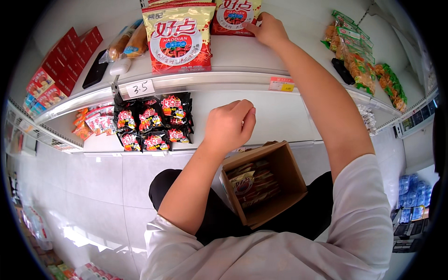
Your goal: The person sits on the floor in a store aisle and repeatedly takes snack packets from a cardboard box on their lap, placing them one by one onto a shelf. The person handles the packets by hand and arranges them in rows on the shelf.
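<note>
My right hand (268, 29) grips the right edge of a red and yellow snack bag (233, 17) at the back of the upper shelf. Left of it, a stack of the same bags (180, 40) stands near the shelf's front edge. My left hand (231, 122) is loosely curled with nothing visible in it, in front of the lower shelf. Below it, an open cardboard box (288, 175) sits between my legs with several more of these snack bags (245, 185) inside.
Red boxes (63, 66), a black phone (96, 70), a white earbud case (120, 66) and packaged bread (136, 42) lie on the upper shelf's left. Black noodle snack packs (148, 119) fill part of the lower shelf. Green-topped snack bags (355, 56) and a black object (343, 71) lie at right.
</note>
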Demonstrator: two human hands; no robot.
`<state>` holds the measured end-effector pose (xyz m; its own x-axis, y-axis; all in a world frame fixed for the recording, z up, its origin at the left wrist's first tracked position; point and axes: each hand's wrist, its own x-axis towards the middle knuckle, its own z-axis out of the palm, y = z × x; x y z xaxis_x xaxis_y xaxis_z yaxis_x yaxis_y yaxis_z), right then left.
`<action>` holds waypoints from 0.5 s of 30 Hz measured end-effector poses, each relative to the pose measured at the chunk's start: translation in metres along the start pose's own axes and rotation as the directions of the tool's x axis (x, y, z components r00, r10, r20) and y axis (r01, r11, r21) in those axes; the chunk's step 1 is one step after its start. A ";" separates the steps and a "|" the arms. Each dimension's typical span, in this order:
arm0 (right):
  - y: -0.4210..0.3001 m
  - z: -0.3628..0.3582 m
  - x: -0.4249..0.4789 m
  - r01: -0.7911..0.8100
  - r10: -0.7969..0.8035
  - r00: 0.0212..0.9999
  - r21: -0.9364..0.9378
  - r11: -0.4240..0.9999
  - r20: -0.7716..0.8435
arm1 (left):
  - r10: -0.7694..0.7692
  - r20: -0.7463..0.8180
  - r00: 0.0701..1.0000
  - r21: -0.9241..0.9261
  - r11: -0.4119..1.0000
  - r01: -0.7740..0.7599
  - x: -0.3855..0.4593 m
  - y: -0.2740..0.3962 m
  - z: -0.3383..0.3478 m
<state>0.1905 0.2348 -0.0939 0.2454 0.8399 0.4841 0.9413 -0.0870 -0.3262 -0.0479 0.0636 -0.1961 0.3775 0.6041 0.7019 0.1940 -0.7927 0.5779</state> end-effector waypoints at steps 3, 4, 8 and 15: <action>0.004 0.002 0.007 0.087 -0.103 0.989 0.147 0.985 0.104 | 0.035 0.023 0.999 0.000 0.999 -0.035 -0.001 -0.004 0.004; 0.002 0.003 0.007 0.082 -0.098 0.988 0.133 0.988 0.123 | 0.031 0.026 0.999 0.003 1.000 -0.031 -0.001 -0.005 0.004; 0.001 0.001 0.009 0.011 -0.019 0.989 0.059 0.998 0.143 | 0.013 0.063 0.998 0.016 1.000 -0.014 0.000 -0.005 0.006; -0.018 -0.060 -0.074 0.300 -0.163 0.932 0.439 0.847 -0.323 | 0.018 0.087 0.996 0.074 0.997 -0.025 -0.002 -0.003 0.002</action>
<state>0.1689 0.1421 -0.0754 0.1501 0.6241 0.7668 0.7687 0.4141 -0.4875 -0.0470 0.0646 -0.2000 0.4580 0.5803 0.6734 0.2514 -0.8112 0.5279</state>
